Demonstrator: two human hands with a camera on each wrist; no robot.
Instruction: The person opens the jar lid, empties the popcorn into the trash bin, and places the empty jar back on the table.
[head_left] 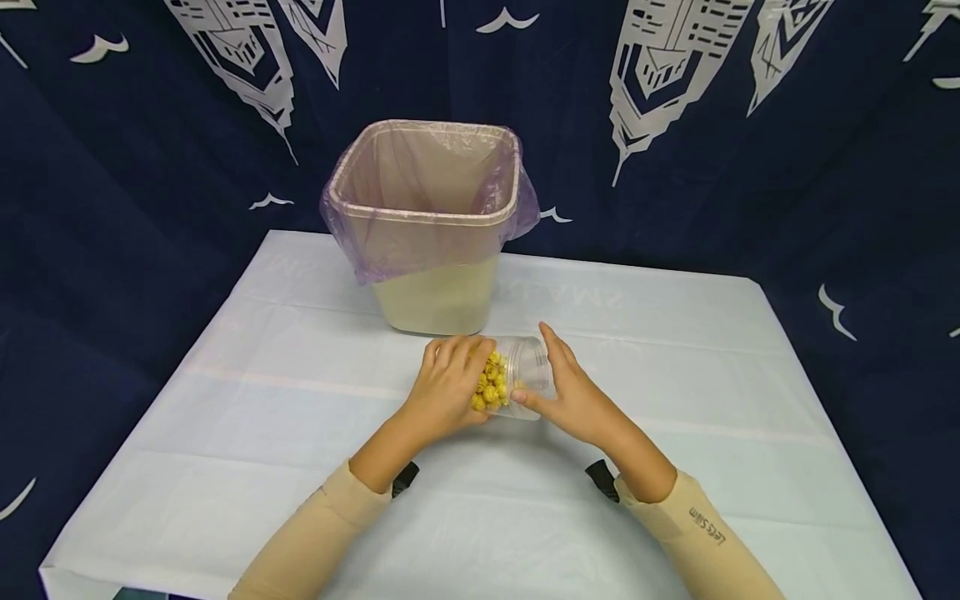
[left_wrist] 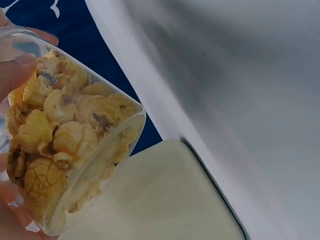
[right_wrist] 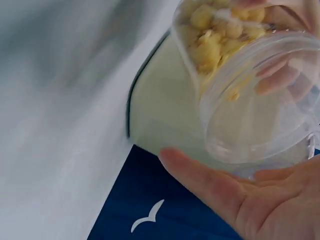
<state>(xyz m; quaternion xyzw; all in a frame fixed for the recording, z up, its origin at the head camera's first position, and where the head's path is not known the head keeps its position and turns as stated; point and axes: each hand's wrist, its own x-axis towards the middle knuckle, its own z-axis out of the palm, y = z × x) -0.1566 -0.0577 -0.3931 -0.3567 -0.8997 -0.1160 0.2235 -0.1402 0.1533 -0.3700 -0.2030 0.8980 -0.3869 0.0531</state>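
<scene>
A clear plastic jar [head_left: 528, 375] of yellow popcorn [head_left: 491, 385] lies sideways above the table, its ridged mouth end towards the right. My left hand [head_left: 452, 385] grips the jar's body around the popcorn-filled part. In the left wrist view the jar's base end [left_wrist: 100, 165] faces the camera, popcorn [left_wrist: 55, 115] packed behind the wall. My right hand [head_left: 573, 398] is spread around the mouth end, thumb and fingers apart. The right wrist view shows its thumb extended beside the clear rim [right_wrist: 260, 100]; I cannot tell whether a lid is on or whether the hand touches the jar.
A cream bin [head_left: 438, 300] with a translucent purple liner [head_left: 390, 246] stands at the back of the white-covered table [head_left: 225, 400], just beyond the jar. Behind hangs a dark blue curtain [head_left: 562, 100] with white prints. Beige sleeves cover both forearms.
</scene>
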